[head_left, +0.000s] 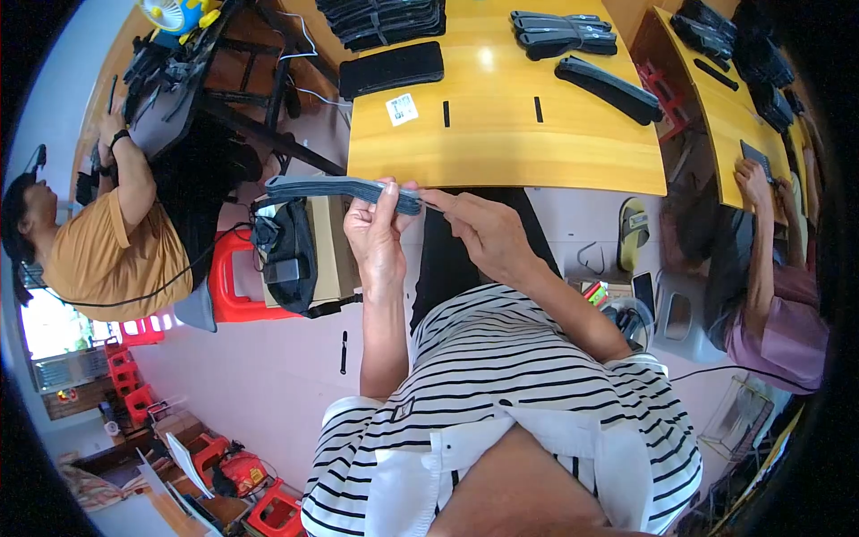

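Item in hand: a flat dark grey strap (pixel 344 189), held level just near of the yellow table (pixel 501 152). My left hand (pixel 376 237) is closed around its right end, thumb on top; my right hand (pixel 488 234) pinches the very tip. I judge a firm, even pinch keeps the edges aligned. Left, an open cardboard box (pixel 329 246). On the table: a small white square label (pixel 402 109), then stacks of black pieces (pixel 564 34).

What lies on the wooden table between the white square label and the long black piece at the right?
In the head view, two short black strips lie between the white label and the long black piece on the wooden table.
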### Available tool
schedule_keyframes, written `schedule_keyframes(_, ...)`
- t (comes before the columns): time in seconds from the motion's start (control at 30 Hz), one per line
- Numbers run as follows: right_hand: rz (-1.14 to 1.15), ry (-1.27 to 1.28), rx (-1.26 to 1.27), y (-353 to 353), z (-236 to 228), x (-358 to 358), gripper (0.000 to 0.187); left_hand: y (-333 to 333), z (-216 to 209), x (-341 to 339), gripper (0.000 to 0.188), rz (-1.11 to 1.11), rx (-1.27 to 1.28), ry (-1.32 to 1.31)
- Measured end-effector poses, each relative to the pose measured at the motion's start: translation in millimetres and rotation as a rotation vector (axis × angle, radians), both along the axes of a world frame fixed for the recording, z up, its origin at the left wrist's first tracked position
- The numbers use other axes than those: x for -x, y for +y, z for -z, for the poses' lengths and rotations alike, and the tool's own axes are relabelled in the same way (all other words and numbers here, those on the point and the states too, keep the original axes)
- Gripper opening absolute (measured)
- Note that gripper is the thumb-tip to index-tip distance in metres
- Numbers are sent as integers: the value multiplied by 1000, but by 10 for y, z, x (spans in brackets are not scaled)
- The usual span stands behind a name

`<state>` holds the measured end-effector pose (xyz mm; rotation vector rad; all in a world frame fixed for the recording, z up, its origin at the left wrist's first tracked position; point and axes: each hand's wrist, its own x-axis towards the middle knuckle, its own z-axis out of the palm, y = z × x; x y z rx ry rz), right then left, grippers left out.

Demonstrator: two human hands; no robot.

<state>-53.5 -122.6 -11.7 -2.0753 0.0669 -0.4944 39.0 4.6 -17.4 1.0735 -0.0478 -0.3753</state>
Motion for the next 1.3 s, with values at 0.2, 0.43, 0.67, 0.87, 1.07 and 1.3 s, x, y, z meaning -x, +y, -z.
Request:
schedule_keyframes(0.2,-56,67,-290,1,52,-49,39,-38,-5,21,14,-54,-50,-30)
schedule_keyframes(0.43,-110,131,-547,7,61,-50,37,-66,10,35,16,-92,-66,-87)
schedule_keyframes(0.67,-160,272,-798,-19,-36,-27,37,-62,-2,53,18,-77,-62,-98)
schedule_keyframes(0.87,-116,263,-819,32,-102,-9,33,-36,27,37,18,-77,-41,-113)
schedule_keyframes(1.07,-91,222,-759,13,26,22,32,-14,3,11,18,0,130,94)
schedule_keyframes(1.3,-50,172,-628,50,-53,-18,39,-25,57,7,18,45,165,74)
